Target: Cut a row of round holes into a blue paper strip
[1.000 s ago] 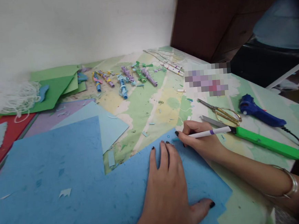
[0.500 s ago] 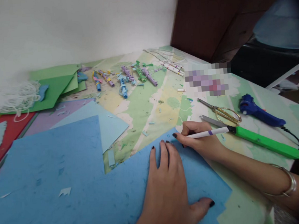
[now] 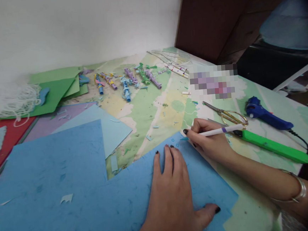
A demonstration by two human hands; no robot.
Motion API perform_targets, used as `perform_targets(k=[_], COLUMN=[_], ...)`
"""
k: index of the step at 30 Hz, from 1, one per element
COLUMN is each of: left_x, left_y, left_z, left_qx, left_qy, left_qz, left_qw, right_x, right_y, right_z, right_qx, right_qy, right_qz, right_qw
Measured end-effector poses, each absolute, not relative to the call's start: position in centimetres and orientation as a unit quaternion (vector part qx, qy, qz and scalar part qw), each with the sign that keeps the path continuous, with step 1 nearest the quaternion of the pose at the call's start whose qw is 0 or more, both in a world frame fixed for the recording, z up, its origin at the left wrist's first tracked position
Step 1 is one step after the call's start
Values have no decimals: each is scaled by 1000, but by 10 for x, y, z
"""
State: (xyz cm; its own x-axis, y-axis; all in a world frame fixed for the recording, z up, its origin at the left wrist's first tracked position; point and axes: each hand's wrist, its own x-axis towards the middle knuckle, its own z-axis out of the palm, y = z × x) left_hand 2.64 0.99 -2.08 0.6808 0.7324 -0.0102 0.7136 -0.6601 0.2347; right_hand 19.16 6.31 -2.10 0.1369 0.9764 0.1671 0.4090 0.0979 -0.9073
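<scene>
My left hand (image 3: 173,192) lies flat with fingers together on a large blue sheet of paper (image 3: 77,192), pressing it onto the table. My right hand (image 3: 209,141) is closed in a writing grip on a white pen with a purple band (image 3: 221,130). The pen's tip meets the far corner of the blue sheet, just right of my left fingertips. A silver bangle (image 3: 298,189) sits on my right wrist.
Gold-handled scissors (image 3: 227,115), a green-handled cutter (image 3: 271,146) and a blue glue gun (image 3: 266,117) lie right of my right hand. Rolled paper pieces (image 3: 130,81) and green sheets (image 3: 56,89) sit at the back. A light blue sheet (image 3: 109,128) and red, purple sheets lie left.
My right hand has shifted slightly right and up with the pen, and the pen's back end has risen. My left hand has stayed flat on the blue sheet.
</scene>
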Motion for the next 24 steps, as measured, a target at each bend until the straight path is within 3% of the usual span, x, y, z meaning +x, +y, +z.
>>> perform_targets(k=[4,11,24], left_x=[27,27,27], left_y=[11,10,5], left_z=[-21,-18,-21], left_qx=[910,910,914], left_qy=[398,398,397], left_qz=[45,50,60], left_qw=[103,101,65], right_x=[193,202,207], right_y=[55,30,28], right_z=[-17,-14,-19], right_qx=[-595,-571,-578], right_qy=[-519,-531,-644], right_qz=[379,453,317], right_qw=[483,432,388])
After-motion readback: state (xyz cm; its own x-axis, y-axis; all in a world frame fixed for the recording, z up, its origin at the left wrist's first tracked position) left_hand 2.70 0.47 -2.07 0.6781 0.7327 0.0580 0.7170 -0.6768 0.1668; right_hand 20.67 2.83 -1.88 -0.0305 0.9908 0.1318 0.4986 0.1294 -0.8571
